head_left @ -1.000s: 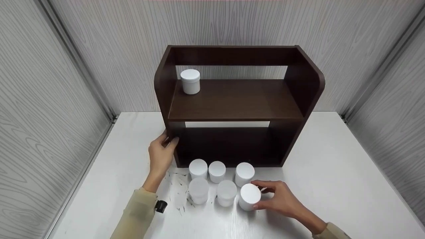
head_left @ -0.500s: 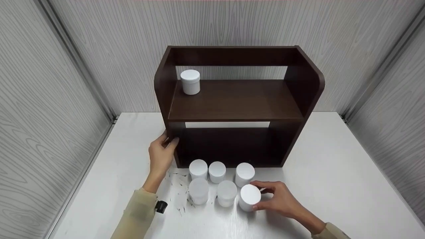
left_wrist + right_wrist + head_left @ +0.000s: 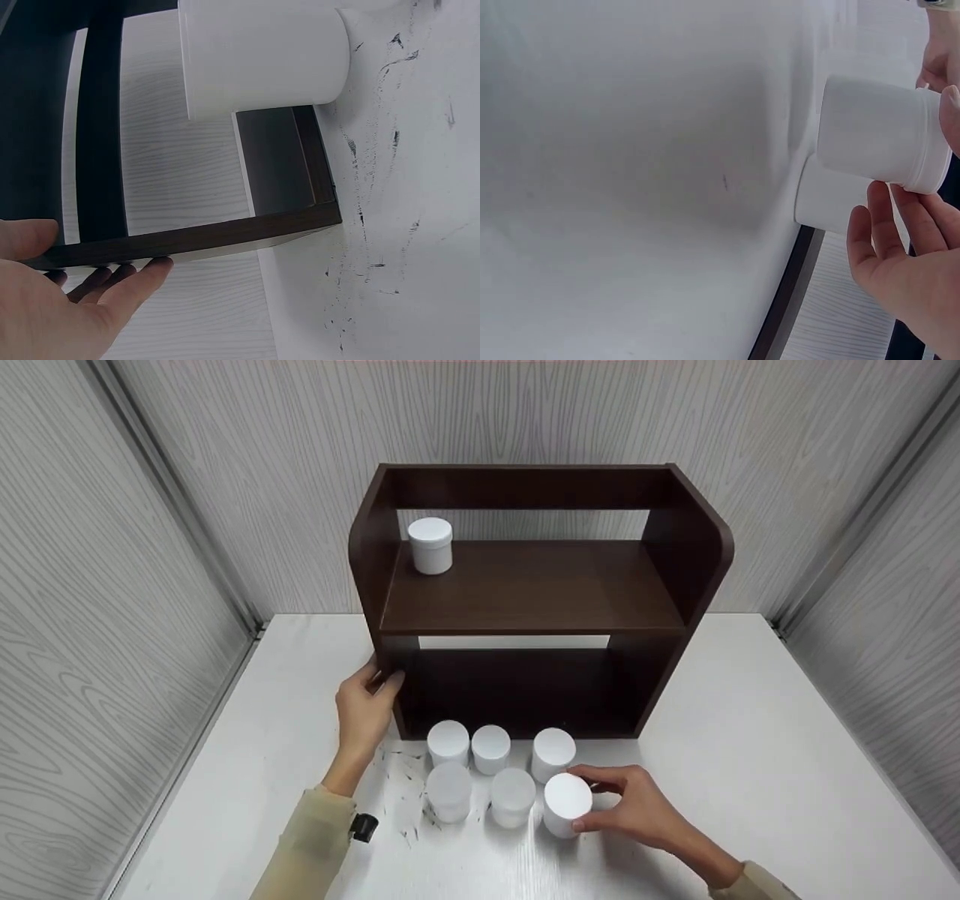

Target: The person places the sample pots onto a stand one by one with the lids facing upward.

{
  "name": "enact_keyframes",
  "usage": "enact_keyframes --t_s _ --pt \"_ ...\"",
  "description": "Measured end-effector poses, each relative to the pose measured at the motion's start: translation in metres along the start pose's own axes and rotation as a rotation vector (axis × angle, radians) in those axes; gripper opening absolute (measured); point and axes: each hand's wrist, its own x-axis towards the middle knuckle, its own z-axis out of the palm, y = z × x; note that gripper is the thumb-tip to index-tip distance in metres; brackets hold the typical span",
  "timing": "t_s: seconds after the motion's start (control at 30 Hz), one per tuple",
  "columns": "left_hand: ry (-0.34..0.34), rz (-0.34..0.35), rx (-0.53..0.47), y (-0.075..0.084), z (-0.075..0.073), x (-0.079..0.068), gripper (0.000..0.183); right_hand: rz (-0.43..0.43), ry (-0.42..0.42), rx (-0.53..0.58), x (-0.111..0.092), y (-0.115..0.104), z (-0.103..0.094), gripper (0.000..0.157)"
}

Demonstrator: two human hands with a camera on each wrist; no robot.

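1. The right hand (image 3: 637, 810) pinches a white cylindrical plastic jar (image 3: 568, 814) near its lid, between thumb and fingers.
2. This jar is before the dark brown wooden shelf (image 3: 532, 585), at the right of five other white round jars (image 3: 512, 799).
3. Its lid faces upward, long axis about vertical; whether its base touches the white table (image 3: 750, 780), I cannot tell.
4. The left hand (image 3: 364, 712) grips the shelf's left side panel.

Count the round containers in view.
7: one container at left on the upper shelf, three in a row before the brown unit, two in front of those, one held by the right hand. The dark lower compartment might hide more.
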Motion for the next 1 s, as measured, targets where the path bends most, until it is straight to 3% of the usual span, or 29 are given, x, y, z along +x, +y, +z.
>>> enact_keyframes --t_s 1.0 --pt "0.008 0.001 0.014 0.0 0.0 0.001 0.045 0.065 -0.001 0.111 0.014 -0.066 -0.033 0.066"
